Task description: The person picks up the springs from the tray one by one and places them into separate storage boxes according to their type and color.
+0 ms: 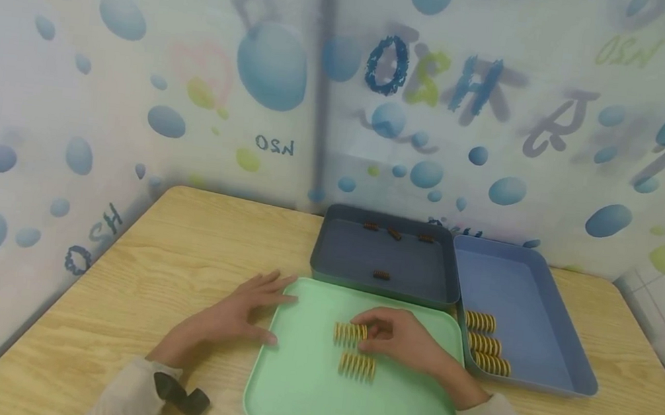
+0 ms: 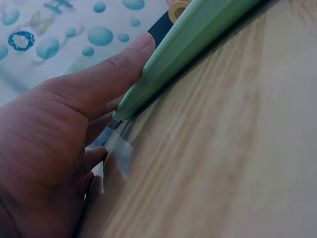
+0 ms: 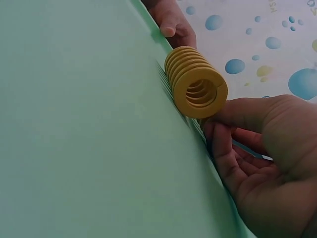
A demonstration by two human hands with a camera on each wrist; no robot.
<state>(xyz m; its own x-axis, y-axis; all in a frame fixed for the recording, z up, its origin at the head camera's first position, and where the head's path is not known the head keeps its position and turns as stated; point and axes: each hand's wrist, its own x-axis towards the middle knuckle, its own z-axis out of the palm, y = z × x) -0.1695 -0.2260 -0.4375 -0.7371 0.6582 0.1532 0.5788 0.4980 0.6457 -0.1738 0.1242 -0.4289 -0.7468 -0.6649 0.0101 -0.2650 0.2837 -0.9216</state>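
Two yellow coil springs lie on the light green tray (image 1: pixel 300 400). My right hand (image 1: pixel 406 340) pinches the right end of the farther yellow spring (image 1: pixel 349 334) between thumb and fingers. In the right wrist view the nearer spring (image 3: pixel 198 82) partly hides that grip. This nearer spring lies just in front, toward me. My left hand (image 1: pixel 236 312) is at the tray's left edge with fingers spread, thumb at the rim. Seen from the left wrist, the thumb (image 2: pixel 116 74) lies along the tray's side and the other fingers are partly hidden behind it.
Behind the green tray stands a dark grey tray (image 1: pixel 352 253) with several small dark springs. A blue tray (image 1: pixel 539 324) at the right holds three yellow springs (image 1: pixel 483 345) along its left side. All three trays sit on a wooden table (image 1: pixel 202 234) against a patterned wall.
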